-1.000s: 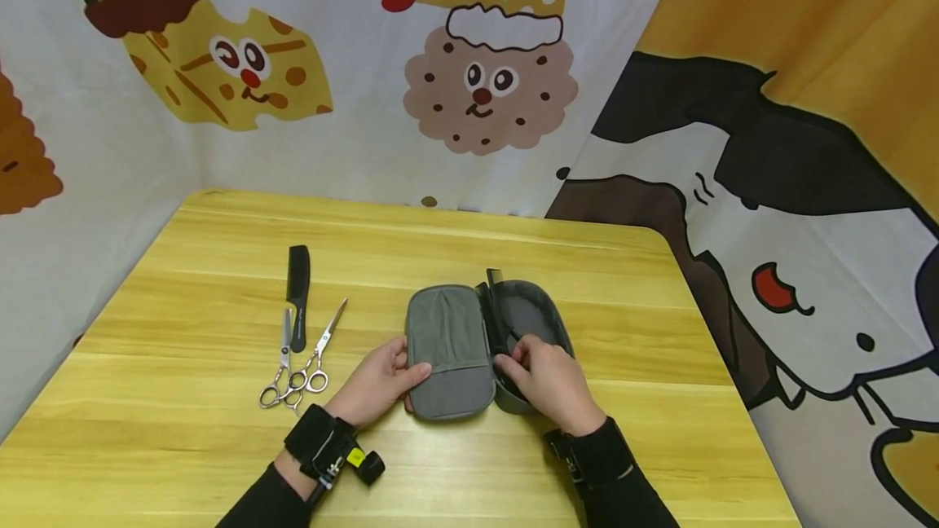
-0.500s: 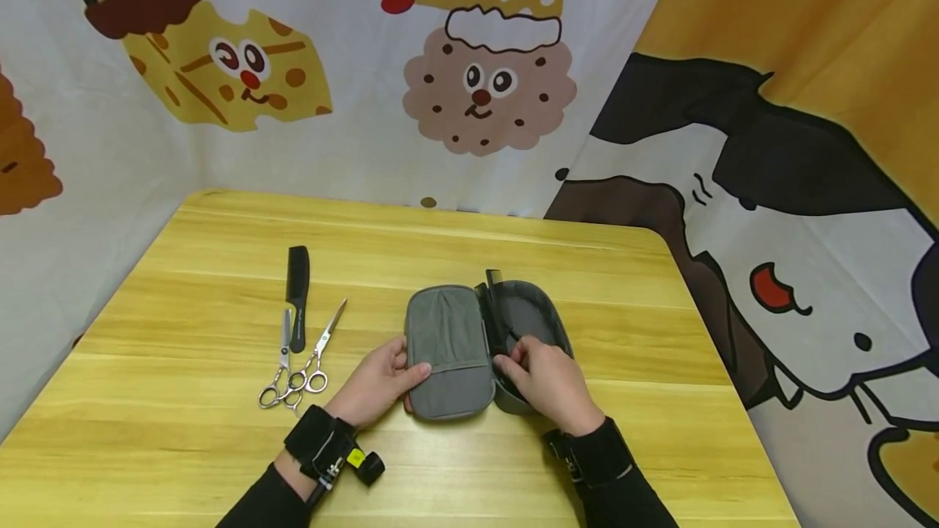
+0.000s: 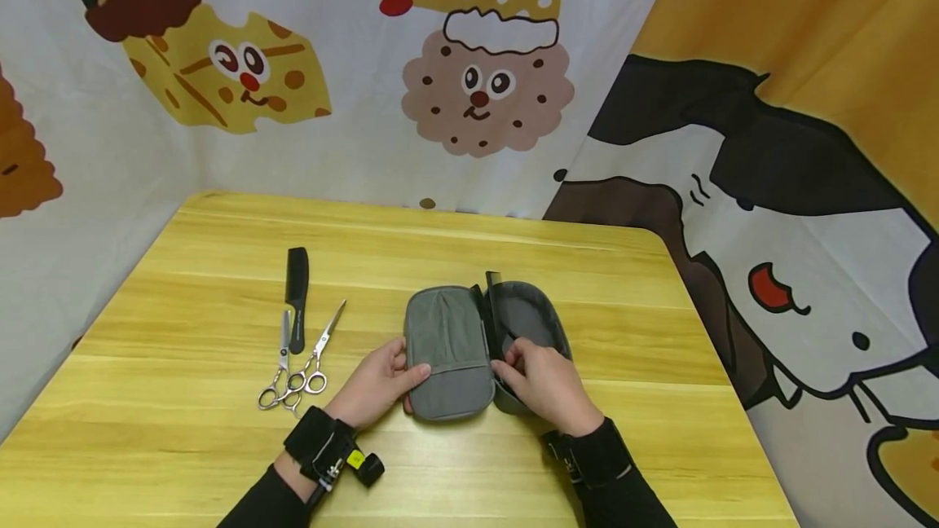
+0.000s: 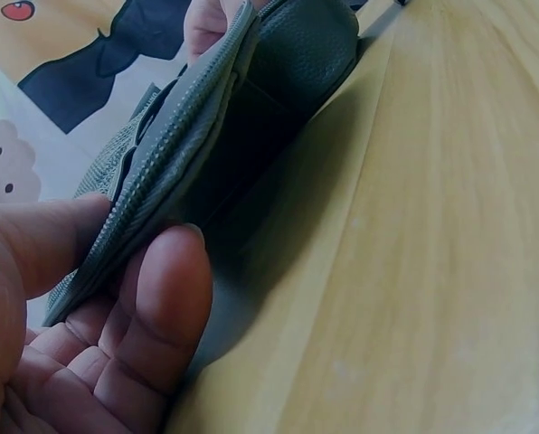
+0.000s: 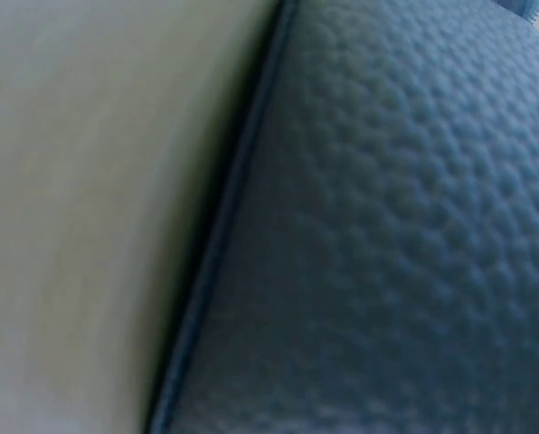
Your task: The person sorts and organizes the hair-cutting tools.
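A grey zippered case [image 3: 449,391] lies unzipped in the middle of the table, its lid folded out to the left. My left hand [image 3: 377,385] pinches the lid's left edge, thumb on top; in the left wrist view the fingers [image 4: 170,285] curl beneath the zipper. My right hand [image 3: 552,385] reaches into the deeper half and pinches a slim black comb [image 3: 495,312] by its lower end, along the fold. Another dark strip shows beside the comb. In the right wrist view the case's pebbled side [image 5: 396,208] fills most of the picture, and the right fingers are hidden.
Left of the case, a black handled comb [image 3: 297,300] lies on the wooden table [image 3: 183,446], alongside thinning scissors [image 3: 284,357] and silver scissors [image 3: 321,347] whose finger rings overlap. A cartoon-printed curtain [image 3: 352,161] hangs behind the table.
My right hand has shifted slightly left, and the dark strip by the fold stands a little farther apart from the comb. The left hand keeps its grip on the lid.
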`<action>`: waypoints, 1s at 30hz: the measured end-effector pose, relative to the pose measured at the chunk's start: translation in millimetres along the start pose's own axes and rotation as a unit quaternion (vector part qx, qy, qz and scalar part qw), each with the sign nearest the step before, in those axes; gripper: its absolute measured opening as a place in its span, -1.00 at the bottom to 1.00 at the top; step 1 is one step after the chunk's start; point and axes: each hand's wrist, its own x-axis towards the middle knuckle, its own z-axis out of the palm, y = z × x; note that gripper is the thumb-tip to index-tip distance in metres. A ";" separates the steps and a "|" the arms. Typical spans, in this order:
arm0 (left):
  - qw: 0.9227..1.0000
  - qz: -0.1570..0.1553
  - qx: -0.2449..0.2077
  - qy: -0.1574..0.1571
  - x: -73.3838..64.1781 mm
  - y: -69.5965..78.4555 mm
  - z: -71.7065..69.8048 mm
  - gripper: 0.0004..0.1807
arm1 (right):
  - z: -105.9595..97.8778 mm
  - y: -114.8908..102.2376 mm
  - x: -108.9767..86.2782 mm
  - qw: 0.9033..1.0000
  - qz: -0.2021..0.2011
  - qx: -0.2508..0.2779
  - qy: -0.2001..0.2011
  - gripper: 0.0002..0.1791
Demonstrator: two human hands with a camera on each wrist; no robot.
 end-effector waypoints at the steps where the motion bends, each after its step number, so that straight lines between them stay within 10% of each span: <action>1: 1.000 0.000 0.001 0.000 -0.1 0.0 0.1 -0.26 | 0.1 0.0 0.0 1.000 0.000 -0.001 -0.003 -0.75; 30: 1.000 -0.003 0.002 0.011 -1.6 0.8 1.3 -0.27 | 0.9 0.4 1.0 1.000 -0.001 -0.009 -0.021 -0.74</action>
